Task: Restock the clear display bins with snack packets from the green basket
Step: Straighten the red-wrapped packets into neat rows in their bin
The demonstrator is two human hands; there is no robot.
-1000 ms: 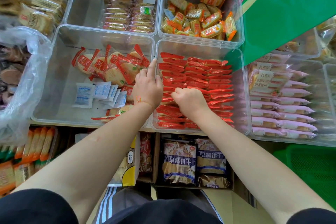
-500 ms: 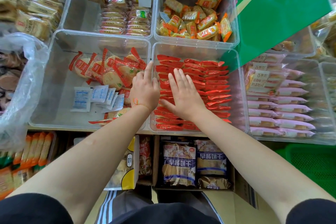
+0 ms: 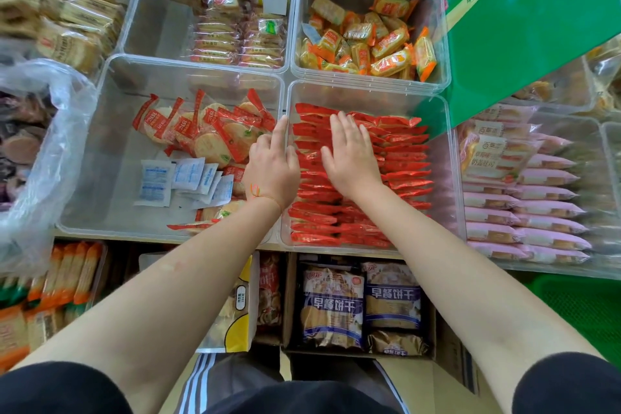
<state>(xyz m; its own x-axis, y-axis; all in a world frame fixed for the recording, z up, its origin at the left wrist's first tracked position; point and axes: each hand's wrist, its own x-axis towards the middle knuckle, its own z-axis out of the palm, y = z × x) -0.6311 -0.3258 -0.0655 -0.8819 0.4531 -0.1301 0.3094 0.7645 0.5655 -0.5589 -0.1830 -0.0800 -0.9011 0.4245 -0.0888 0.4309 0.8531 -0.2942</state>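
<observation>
fingers [image 3: 349, 128] of the right hand [image 3: 351, 158], fisted a second ago, are now flattened on the red packets [image 3: 403, 165]; the row is judged settled.

Red snack packets [image 3: 403, 158] lie in neat rows filling a clear bin [image 3: 450, 178].

Your right hand [image 3: 353, 155] covered red packets [image 3: 403, 165] in near bin [image 3: 450, 178]. Green basket [image 3: 584, 306] cut off at right edge. Packet print too small for you to read.
</observation>
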